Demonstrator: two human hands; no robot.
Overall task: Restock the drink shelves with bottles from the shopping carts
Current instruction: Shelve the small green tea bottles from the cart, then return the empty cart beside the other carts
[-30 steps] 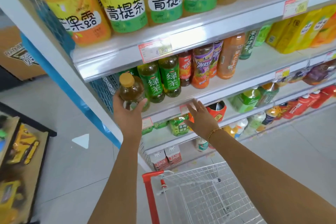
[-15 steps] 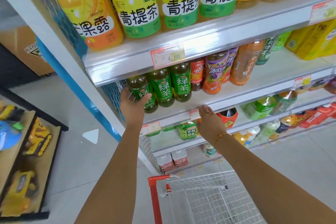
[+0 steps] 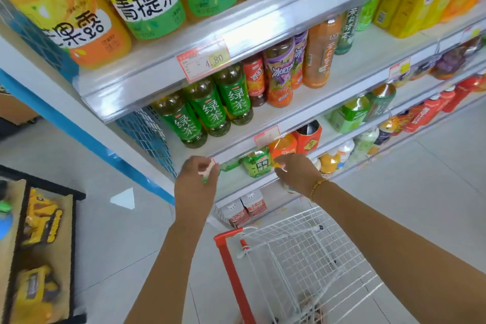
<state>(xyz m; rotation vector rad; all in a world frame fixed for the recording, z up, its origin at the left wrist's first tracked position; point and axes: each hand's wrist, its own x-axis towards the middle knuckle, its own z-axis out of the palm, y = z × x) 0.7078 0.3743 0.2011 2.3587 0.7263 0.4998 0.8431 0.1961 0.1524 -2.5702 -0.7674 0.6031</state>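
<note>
So, the green tea bottle (image 3: 181,122) I'd carried up a second ago now stood leftmost in its row on the shelf (image 3: 352,71). My hands had let go of it, left hand (image 3: 196,183) and right hand (image 3: 297,173) (both loose, empty, a bit blurry), hanging above the cart (image 3: 231,258); next bottle, probably.

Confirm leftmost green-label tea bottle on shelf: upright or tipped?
Upright: leftmost green-label plastic tea bottle stands on its base on the white shelf.

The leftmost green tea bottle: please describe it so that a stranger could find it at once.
Find the shelf under the 4.80 price tag. Three green-labelled bottles stand at its left end; the green tea bottle you want is the one beside the blue mesh panel.
</note>
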